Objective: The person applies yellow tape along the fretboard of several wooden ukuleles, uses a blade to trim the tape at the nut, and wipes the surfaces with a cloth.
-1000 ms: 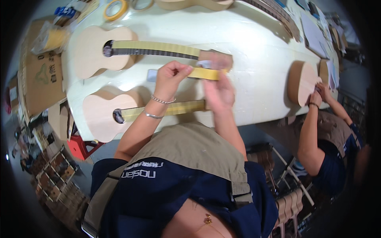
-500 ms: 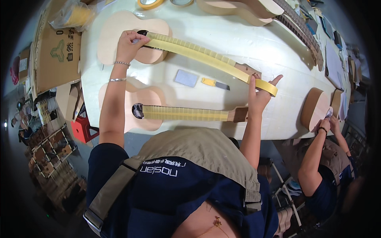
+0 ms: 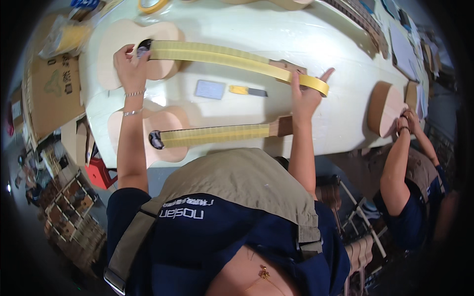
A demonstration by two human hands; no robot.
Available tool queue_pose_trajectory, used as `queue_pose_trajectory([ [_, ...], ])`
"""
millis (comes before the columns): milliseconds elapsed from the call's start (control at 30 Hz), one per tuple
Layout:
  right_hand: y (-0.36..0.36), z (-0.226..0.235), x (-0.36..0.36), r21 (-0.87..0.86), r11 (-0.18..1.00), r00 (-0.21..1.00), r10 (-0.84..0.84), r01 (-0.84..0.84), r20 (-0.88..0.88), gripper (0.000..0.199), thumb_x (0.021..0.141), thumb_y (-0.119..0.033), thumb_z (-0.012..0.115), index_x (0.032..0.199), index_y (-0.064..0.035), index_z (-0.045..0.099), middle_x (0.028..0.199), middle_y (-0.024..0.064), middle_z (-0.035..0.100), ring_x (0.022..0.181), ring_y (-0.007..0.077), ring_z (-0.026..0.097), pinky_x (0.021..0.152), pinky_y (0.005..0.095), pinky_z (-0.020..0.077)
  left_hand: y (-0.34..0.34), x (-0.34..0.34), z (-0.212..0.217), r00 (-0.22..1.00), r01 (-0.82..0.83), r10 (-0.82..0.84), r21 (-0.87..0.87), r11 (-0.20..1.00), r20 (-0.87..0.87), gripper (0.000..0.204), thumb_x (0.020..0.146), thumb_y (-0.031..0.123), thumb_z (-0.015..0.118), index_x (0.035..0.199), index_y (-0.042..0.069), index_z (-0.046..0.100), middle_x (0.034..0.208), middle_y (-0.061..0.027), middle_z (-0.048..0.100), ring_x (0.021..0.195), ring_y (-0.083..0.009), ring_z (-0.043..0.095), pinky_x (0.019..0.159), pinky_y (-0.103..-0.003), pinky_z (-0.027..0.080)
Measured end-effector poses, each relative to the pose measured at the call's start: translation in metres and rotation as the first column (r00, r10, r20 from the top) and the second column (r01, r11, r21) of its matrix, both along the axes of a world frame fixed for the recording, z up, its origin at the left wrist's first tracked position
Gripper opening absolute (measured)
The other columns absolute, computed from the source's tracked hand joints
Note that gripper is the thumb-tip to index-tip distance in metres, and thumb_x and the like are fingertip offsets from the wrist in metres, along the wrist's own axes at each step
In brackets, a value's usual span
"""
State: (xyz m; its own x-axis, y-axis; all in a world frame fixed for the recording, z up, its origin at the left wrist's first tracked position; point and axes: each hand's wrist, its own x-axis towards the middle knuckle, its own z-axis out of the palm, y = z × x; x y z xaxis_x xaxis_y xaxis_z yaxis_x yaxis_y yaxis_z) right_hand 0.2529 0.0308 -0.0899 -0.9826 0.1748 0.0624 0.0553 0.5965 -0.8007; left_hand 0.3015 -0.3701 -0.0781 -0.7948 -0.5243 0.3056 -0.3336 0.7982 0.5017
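Observation:
My right hand (image 3: 307, 98) grips a roll of yellow masking tape (image 3: 321, 88), its index finger stretched outward. From the roll a strip of tape (image 3: 237, 61) runs left along the neck of the far unfinished ukulele (image 3: 116, 54), whose fretboard bears tape too. At the strip's left end, by the dark sound hole, is my left hand (image 3: 131, 69); its thumb is near the tape end and its index finger stands apart. The headstock (image 3: 286, 66) is partly hidden behind the tape and right hand. Nearer me lies a second pale ukulele (image 3: 170, 116) with a taped fretboard (image 3: 217, 135).
Between the ukuleles lie a grey rectangular block (image 3: 210, 89) and a yellow-handled cutter (image 3: 247, 91). Another tape roll (image 3: 153, 5) and a dark fretted neck (image 3: 360, 19) are at the back. On the right, a co-worker's hands (image 3: 407, 121) touch a wooden body (image 3: 385, 108).
The view has shifted, so the table's things sit further left. My left fingers have loosened from the tape end and spread. The right hand still grips the roll, its strip stretched along the neck.

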Motion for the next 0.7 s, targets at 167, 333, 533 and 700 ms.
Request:
queue_pose_trajectory([
  [167, -0.001, -0.011, -0.004, 0.098, 0.995, 0.998, -0.029, 0.034, -0.049, 0.099, 0.078, -0.025, 0.072, 0.143, 0.0096, 0.005, 0.076, 0.0081, 0.065, 0.068, 0.019, 0.061, 0.064, 0.03, 0.0498, 0.039, 0.021, -0.007, 0.901, 0.391, -0.297, -0.296, 0.872, 0.317, 0.072, 0.084, 0.044, 0.058, 0.141, 0.008, 0.03, 0.146, -0.006, 0.032, 0.134, -0.0303, 0.028, 0.103, -0.064, 0.011],
  [333, -0.003, -0.016, -0.006, 0.258, 0.964, 0.992, -0.042, 0.073, -0.123, 0.098, 0.075, -0.028, 0.074, 0.14, 0.014, 0.014, 0.06, 0.0034, 0.056, 0.059, 0.0184, 0.054, 0.057, 0.0302, 0.0466, 0.074, 0.023, -0.004, 0.872, 0.436, -0.294, -0.352, 0.828, 0.391, 0.085, 0.084, 0.055, 0.052, 0.148, 0.012, 0.016, 0.154, -0.0046, 0.016, 0.142, -0.0268, 0.011, 0.1, -0.072, 0.0],
  [533, -0.006, -0.022, -0.005, 0.238, 0.97, 0.993, -0.017, 0.044, -0.115, 0.094, 0.078, -0.034, 0.071, 0.14, 0.0133, 0.017, 0.061, 0.0046, 0.056, 0.061, 0.0217, 0.054, 0.06, 0.0325, 0.0464, 0.219, -0.006, -0.006, 0.675, 0.693, -0.656, 0.013, 0.72, 0.337, 0.078, 0.081, 0.044, 0.06, 0.144, 0.012, 0.027, 0.153, -0.0061, 0.018, 0.142, -0.0266, 0.014, 0.107, -0.063, 0.011],
  [700, 0.001, -0.027, -0.001, 0.137, 0.99, 0.989, 0.034, -0.015, -0.143, 0.081, 0.088, -0.039, 0.056, 0.142, 0.0086, 0.017, 0.087, 0.0149, 0.061, 0.079, 0.0306, 0.057, 0.073, 0.0374, 0.0459, 0.238, -0.007, -0.011, 0.523, 0.838, -0.834, 0.071, 0.54, 0.174, 0.041, 0.077, 0.024, 0.067, 0.113, 0.009, 0.054, 0.128, -0.0096, 0.047, 0.118, -0.0274, 0.043, 0.094, -0.047, 0.037],
])
